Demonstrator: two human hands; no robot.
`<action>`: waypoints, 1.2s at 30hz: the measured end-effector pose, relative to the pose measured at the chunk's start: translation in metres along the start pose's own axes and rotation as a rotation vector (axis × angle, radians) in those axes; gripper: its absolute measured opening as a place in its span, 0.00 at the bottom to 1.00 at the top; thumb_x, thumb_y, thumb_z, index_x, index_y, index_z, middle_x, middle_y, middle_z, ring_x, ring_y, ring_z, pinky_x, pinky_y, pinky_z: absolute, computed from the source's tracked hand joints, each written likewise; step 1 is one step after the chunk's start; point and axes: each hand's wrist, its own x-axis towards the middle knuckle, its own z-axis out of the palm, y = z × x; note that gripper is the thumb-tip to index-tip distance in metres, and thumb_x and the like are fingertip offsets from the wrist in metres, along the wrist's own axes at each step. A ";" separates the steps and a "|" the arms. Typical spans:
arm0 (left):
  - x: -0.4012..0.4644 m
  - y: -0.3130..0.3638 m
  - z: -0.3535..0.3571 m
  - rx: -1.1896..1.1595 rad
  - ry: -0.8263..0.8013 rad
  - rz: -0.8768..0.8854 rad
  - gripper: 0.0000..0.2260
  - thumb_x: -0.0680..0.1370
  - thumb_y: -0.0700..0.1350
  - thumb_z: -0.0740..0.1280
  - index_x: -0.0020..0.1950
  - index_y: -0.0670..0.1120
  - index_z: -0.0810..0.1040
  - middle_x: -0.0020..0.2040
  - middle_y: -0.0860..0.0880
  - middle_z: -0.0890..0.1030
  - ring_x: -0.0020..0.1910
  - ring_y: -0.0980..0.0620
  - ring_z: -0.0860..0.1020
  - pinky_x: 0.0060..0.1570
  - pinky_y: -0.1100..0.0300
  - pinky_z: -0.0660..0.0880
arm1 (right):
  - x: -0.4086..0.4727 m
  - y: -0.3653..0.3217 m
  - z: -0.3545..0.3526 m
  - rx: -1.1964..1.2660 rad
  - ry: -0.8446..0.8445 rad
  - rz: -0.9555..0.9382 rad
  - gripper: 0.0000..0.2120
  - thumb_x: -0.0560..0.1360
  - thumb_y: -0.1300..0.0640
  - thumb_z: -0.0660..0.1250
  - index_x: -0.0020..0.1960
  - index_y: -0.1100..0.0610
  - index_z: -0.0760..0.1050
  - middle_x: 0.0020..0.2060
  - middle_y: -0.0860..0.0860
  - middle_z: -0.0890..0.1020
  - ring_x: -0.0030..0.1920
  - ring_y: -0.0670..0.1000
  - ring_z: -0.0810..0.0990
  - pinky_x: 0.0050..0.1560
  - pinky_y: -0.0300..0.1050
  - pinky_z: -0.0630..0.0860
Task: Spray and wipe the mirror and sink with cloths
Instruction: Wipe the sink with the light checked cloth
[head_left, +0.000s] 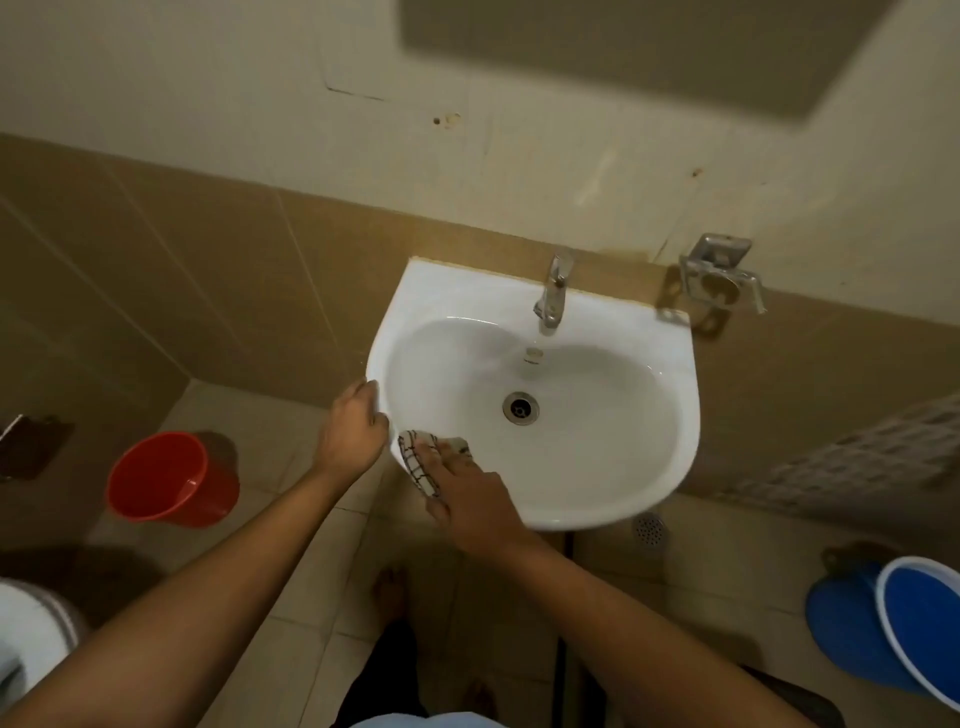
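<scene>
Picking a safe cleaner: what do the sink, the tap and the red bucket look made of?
Sink: likely glazed ceramic, white and glossy with soft highlights. Tap: metal, probably chromed, silvery and reflective. Red bucket: looks plastic, smooth and evenly coloured with a thin rim.

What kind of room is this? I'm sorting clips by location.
Likely a small bathroom: a wall-mounted white sink with a chrome tap, tan wall tiles, and a red bucket on the tiled floor.
</scene>
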 end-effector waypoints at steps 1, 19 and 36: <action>-0.006 0.001 0.004 0.055 -0.016 0.049 0.15 0.75 0.35 0.61 0.62 0.37 0.74 0.63 0.38 0.74 0.62 0.37 0.73 0.59 0.46 0.73 | -0.013 0.010 -0.003 -0.038 0.008 0.000 0.32 0.77 0.43 0.52 0.79 0.46 0.48 0.77 0.52 0.59 0.73 0.58 0.66 0.58 0.60 0.73; -0.020 -0.004 0.005 0.533 -0.224 0.433 0.12 0.77 0.38 0.61 0.56 0.36 0.79 0.59 0.40 0.79 0.64 0.37 0.71 0.62 0.40 0.69 | -0.076 0.085 -0.045 -0.475 0.023 -0.002 0.38 0.70 0.25 0.50 0.59 0.54 0.76 0.45 0.53 0.80 0.43 0.57 0.79 0.46 0.53 0.72; 0.020 -0.026 0.004 0.512 -0.289 0.506 0.19 0.83 0.46 0.57 0.67 0.35 0.73 0.70 0.37 0.71 0.75 0.39 0.62 0.71 0.39 0.57 | -0.031 -0.004 -0.012 -0.276 0.024 0.160 0.31 0.78 0.45 0.61 0.75 0.55 0.58 0.65 0.56 0.73 0.60 0.60 0.74 0.58 0.56 0.70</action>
